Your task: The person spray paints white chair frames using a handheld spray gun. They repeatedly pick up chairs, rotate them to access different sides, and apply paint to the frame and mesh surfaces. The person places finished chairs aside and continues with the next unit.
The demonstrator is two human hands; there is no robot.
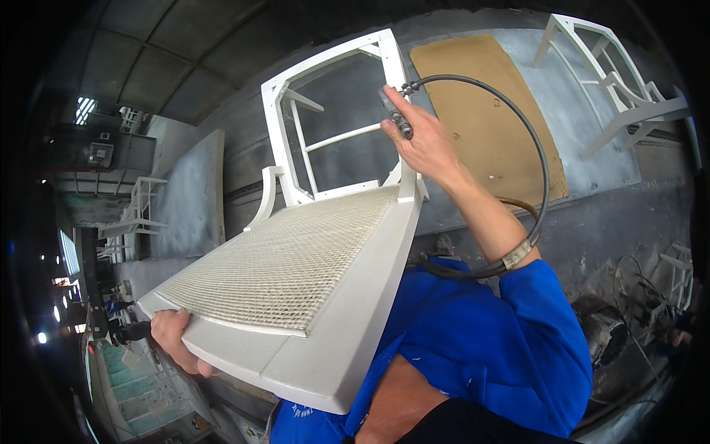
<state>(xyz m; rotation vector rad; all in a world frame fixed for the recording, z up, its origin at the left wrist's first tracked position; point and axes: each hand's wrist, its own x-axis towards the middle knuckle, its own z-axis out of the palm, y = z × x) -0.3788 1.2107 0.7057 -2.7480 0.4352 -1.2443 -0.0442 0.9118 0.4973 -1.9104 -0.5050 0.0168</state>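
Observation:
A white chair (370, 318) with a woven cane panel (274, 255) in its backrest is tilted in front of me, its open seat frame (275, 126) and legs pointing away. My left hand (174, 340) is closed round the edge of the backrest at the lower left, with part of the fingers hidden behind it. Above the seat frame's right side, my right hand (425, 140) grips a small grey metal air gun (396, 115). A black hose (529, 122) joins the gun and loops back to a taped spot (516, 254) by my right forearm.
A brown cardboard sheet (488, 111) lies on a grey-blue board beyond my right arm. Another white chair (606, 81) stands at the far right. More white frames (137, 218) and an upright panel (194, 196) are at the left. Loose cables (636, 277) lie at the right.

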